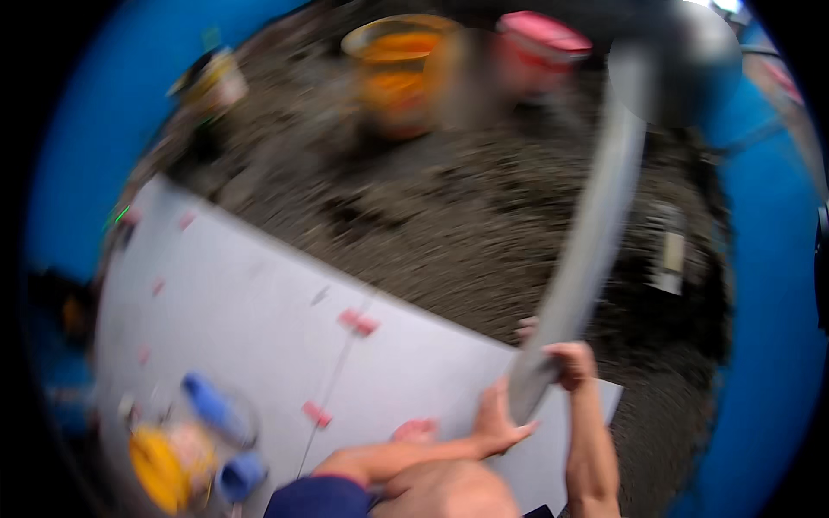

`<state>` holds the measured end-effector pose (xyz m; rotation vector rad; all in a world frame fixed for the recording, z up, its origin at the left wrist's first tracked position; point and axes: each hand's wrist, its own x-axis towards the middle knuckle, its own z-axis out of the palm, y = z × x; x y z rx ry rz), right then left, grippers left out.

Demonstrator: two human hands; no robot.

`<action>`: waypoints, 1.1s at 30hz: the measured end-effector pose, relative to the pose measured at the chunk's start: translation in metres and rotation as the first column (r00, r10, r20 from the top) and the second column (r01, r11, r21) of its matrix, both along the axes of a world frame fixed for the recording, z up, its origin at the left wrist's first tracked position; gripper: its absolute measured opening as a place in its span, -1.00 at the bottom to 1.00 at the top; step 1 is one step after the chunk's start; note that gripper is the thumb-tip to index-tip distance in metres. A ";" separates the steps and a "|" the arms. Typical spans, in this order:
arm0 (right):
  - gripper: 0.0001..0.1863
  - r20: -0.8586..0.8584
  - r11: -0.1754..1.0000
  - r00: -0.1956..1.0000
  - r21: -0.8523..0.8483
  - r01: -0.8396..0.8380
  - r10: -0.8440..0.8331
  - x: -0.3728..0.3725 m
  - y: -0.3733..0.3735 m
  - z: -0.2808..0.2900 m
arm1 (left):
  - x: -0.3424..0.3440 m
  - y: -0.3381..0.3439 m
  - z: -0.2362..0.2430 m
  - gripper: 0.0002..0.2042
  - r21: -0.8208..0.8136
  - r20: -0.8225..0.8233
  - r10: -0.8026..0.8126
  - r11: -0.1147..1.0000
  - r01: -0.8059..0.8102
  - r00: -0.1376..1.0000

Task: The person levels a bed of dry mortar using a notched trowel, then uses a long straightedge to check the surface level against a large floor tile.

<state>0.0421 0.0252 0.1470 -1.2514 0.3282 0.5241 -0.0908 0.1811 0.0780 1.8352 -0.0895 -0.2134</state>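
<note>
A long pale grey straightedge bar [583, 242] slants from my hands up to the far right, smeared by motion. My right hand [572, 364] grips it near its close end, fingers curled over its right side. Against the left side of that same end is my left hand [499, 421], its thumb across the tip and its fingers partly behind the bar. A bit of fingertip shows past the bar's left edge; whose hand it belongs to I cannot tell. Beneath both hands lie large white tiles [259, 293], and beyond them spreads rough grey-brown mortar [449, 224].
Red tile clips [358, 322] stand along the joints. A yellow bucket [404, 82] and a pink bucket [537, 53] stand at the back. A pale flat tool [672, 259] lies at right. Blue slippers [210, 404] sit at lower left beside a yellow item [158, 469]. Blue walls [764, 285] enclose the area.
</note>
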 end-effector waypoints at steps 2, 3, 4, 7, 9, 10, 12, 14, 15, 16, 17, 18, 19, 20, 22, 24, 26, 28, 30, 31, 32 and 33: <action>-0.25 0.067 0.992 0.997 -0.118 0.044 -0.036 -0.005 0.007 0.030 | -0.005 -0.012 -0.011 0.12 -0.028 0.053 0.045 0.999 -0.044 0.998; -0.23 0.128 0.990 0.991 -0.131 0.050 -0.033 -0.004 0.000 0.044 | 0.004 -0.017 -0.019 0.14 -0.109 0.171 0.010 0.994 0.009 0.985; -0.25 0.108 0.992 0.992 -0.095 0.080 -0.070 -0.006 0.006 0.056 | 0.004 -0.015 -0.019 0.18 -0.120 0.220 0.027 0.993 -0.001 0.975; -0.35 0.336 0.923 0.933 -0.306 0.235 -0.127 -0.006 -0.050 0.073 | -0.005 -0.004 0.003 0.28 -0.107 0.385 -0.083 0.985 0.134 0.919; -0.34 0.535 0.770 0.844 -0.526 0.361 -0.030 -0.001 -0.092 0.084 | -0.008 0.026 0.023 0.22 -0.093 0.573 -0.218 0.940 0.327 0.790; -0.34 0.529 0.739 0.847 -0.591 0.323 0.052 0.041 -0.155 0.051 | 0.013 0.003 0.017 0.13 0.040 0.545 -0.264 0.956 0.290 0.796; -0.33 0.567 0.659 0.811 -0.666 0.350 0.143 0.024 -0.160 0.068 | -0.014 0.018 -0.010 -0.05 0.203 0.558 -0.333 0.943 0.265 0.760; -0.33 0.634 0.652 0.759 -0.639 0.408 0.147 0.004 -0.110 0.122 | -0.014 0.068 -0.022 -0.32 0.161 0.380 -0.189 0.977 0.136 0.906; -0.33 0.659 0.642 0.732 -0.639 0.423 0.174 0.004 -0.114 0.125 | -0.019 0.095 -0.032 -0.43 0.164 0.361 0.004 0.984 -0.068 0.933; -0.34 0.679 0.635 0.708 -0.636 0.438 0.192 0.004 -0.117 0.130 | -0.033 0.122 -0.039 -0.46 0.249 0.374 0.186 0.924 -0.292 0.908; -0.35 0.695 0.623 0.690 -0.635 0.457 0.203 0.004 -0.123 0.132 | -0.049 0.151 -0.020 -0.51 0.275 0.333 0.302 0.875 -0.398 0.893; -0.35 0.706 0.611 0.675 -0.636 0.472 0.212 0.001 -0.129 0.133 | -0.063 0.182 -0.018 -0.54 0.316 0.328 0.364 0.828 -0.464 0.872; -0.36 0.710 0.618 0.669 -0.632 0.468 0.219 0.001 -0.132 0.131 | -0.088 0.214 -0.016 -0.56 0.368 0.301 0.455 0.756 -0.542 0.838; -0.37 0.725 0.616 0.652 -0.623 0.482 0.222 0.002 -0.138 0.134 | -0.106 0.243 -0.019 -0.59 0.341 0.318 0.538 0.704 -0.624 0.781; -0.38 0.744 0.598 0.627 -0.617 0.512 0.230 0.000 -0.149 0.139 | -0.137 0.309 -0.025 -0.58 0.531 0.388 0.547 0.525 -0.665 0.742; -0.39 0.746 0.582 0.625 -0.619 0.527 0.228 -0.004 -0.159 0.139 | -0.176 0.388 -0.040 -0.52 0.645 0.431 0.540 0.376 -0.666 0.723; -0.40 0.749 0.544 0.625 -0.626 0.559 0.219 -0.013 -0.167 0.149 | -0.186 0.445 -0.018 -0.53 0.693 0.352 0.675 0.277 -0.666 0.648; -0.42 0.750 0.505 0.627 -0.633 0.586 0.213 -0.023 -0.174 0.161 | -0.200 0.522 -0.028 -0.53 0.674 0.356 0.763 0.190 -0.714 0.540; -0.43 0.743 0.477 0.637 -0.645 0.597 0.207 -0.029 -0.180 0.168 | -0.200 0.590 -0.025 -0.45 0.791 0.355 0.833 -0.027 -0.611 0.423; -0.44 0.735 0.455 0.645 -0.657 0.601 0.210 -0.033 -0.176 0.170 | -0.197 0.621 -0.029 -0.41 0.796 0.362 0.844 -0.059 -0.602 0.396; -0.44 0.726 0.447 0.655 -0.666 0.597 0.207 -0.034 -0.174 0.170 | -0.203 0.663 -0.032 -0.36 0.779 0.346 0.852 -0.028 -0.626 0.392; -0.45 0.718 0.421 0.664 -0.679 0.602 0.208 -0.033 -0.173 0.176 | -0.196 0.689 -0.038 -0.34 0.795 0.332 0.874 -0.058 -0.603 0.354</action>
